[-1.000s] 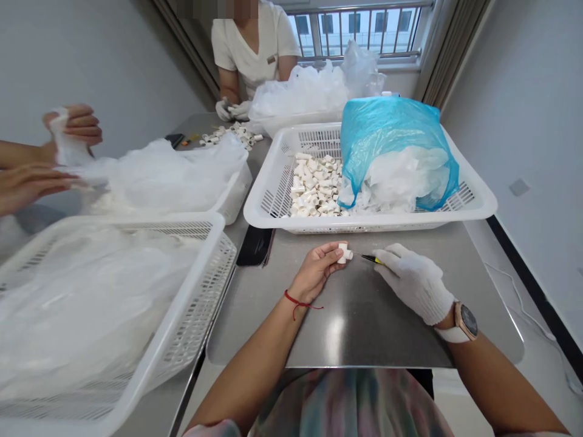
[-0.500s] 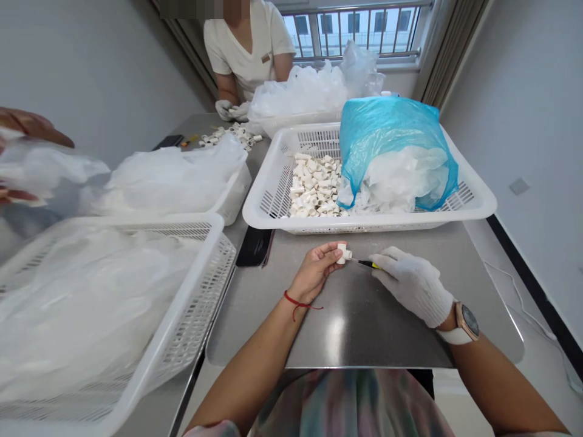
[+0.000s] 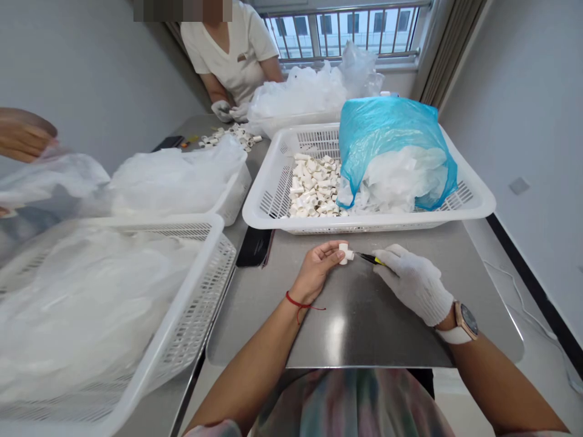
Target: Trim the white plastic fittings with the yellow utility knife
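Note:
My bare left hand (image 3: 319, 267) pinches a white plastic pipe tee (image 3: 345, 254) between thumb and fingers, above the metal table. My right hand (image 3: 412, 282), in a white knit glove, is closed around a slim knife (image 3: 370, 258) with a black and yellow handle. Its thin tip points left at the tee's side opening, with a small gap between them. The exact shape of the blade is too small to make out.
Beyond my hands, a white basket (image 3: 291, 226) holds many loose white fittings (image 3: 314, 185) and a blue plastic bag (image 3: 387, 121). A dark phone (image 3: 254, 247) lies to the left. Bag-filled baskets (image 3: 191, 321) stand further left. Two co-workers' hands (image 3: 228, 111) (image 3: 25, 136) are nearby.
The knife tip has drawn back slightly from the tee, and the tee has shifted a little right. At left, a co-worker's hand has moved with a clear plastic bag.

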`<state>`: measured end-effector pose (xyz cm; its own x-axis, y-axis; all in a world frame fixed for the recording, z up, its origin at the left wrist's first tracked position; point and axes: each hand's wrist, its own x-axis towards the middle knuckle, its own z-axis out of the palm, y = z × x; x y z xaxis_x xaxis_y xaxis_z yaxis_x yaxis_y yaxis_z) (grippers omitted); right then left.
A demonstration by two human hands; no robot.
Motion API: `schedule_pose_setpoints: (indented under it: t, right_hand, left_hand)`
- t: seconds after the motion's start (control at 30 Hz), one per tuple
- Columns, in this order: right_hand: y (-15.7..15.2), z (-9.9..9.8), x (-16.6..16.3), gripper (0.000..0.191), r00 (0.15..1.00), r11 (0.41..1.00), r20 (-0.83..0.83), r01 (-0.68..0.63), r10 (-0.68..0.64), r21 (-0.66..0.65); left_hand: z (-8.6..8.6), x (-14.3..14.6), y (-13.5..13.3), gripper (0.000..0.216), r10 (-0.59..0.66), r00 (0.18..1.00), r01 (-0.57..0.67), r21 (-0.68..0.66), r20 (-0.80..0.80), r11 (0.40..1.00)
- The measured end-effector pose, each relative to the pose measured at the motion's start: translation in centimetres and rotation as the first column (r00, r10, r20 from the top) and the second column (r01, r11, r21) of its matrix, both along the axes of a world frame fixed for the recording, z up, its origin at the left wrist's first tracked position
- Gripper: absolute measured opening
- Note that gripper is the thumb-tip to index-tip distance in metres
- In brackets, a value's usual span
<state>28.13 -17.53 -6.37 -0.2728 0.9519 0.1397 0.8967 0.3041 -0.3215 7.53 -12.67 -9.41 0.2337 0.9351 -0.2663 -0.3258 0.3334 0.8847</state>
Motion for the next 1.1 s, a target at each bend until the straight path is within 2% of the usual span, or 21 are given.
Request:
schedule_pose_setpoints:
  t: [0.13,0.27,0.4,0.47,0.53,0.63,0.77,0.87,1.0,1.1]
  right_hand:
    - [0.0,0.0,-0.1,0.022,0.995,0.997,-0.1,-0.037,0.029,-0.072]
    - [0.1,0.2,0.2,0.015,0.941,0.975,-0.327,-0.144,0.082,-0.17]
    - [0.2,0.8,0.4,0.016,0.849,0.931,-0.528,-0.199,0.007,-0.307]
    - [0.3,1.0,0.3,0.021,0.818,0.904,-0.574,-0.22,-0.032,-0.365]
    - [0.3,0.9,0.3,0.019,0.817,0.913,-0.576,-0.207,-0.037,-0.352]
    - [0.3,0.4,0.4,0.015,0.867,0.964,-0.498,-0.141,0.01,-0.227]
    - [0.3,-0.2,0.4,0.021,0.955,0.992,-0.296,-0.071,0.036,-0.108]
    - [0.2,-0.4,0.1,0.023,0.992,0.997,-0.121,-0.037,0.029,-0.061]
    - [0.0,-0.4,-0.3,0.026,0.997,0.999,0.059,-0.037,0.039,-0.021]
    - [0.1,-0.4,-0.3,0.026,0.986,0.998,0.161,-0.055,0.052,0.016]
  left_hand:
    - [-0.1,0.1,-0.1,0.037,0.048,0.996,-0.041,0.085,-0.072,0.996]
    - [-0.2,0.2,-0.4,0.036,0.071,0.984,-0.044,0.168,-0.162,0.985]
    - [-0.1,0.4,-0.7,0.032,0.14,0.952,-0.061,0.279,-0.272,0.958]
    - [-0.1,0.4,-0.8,0.029,0.194,0.929,-0.078,0.348,-0.314,0.934]
    - [-0.2,0.4,-0.9,0.025,0.238,0.912,-0.085,0.414,-0.334,0.906]
    - [-0.3,0.5,-0.9,0.024,0.259,0.909,-0.089,0.457,-0.325,0.885]
    - [-0.4,0.7,-0.8,0.027,0.191,0.949,-0.086,0.376,-0.251,0.922]
    - [-0.4,0.8,-0.7,0.03,0.135,0.97,-0.08,0.258,-0.203,0.963]
    - [-0.7,0.5,-0.2,0.032,0.1,0.99,-0.095,0.052,-0.1,0.994]
    - [-0.7,0.1,0.2,0.036,0.016,1.0,-0.015,-0.11,0.016,0.994]
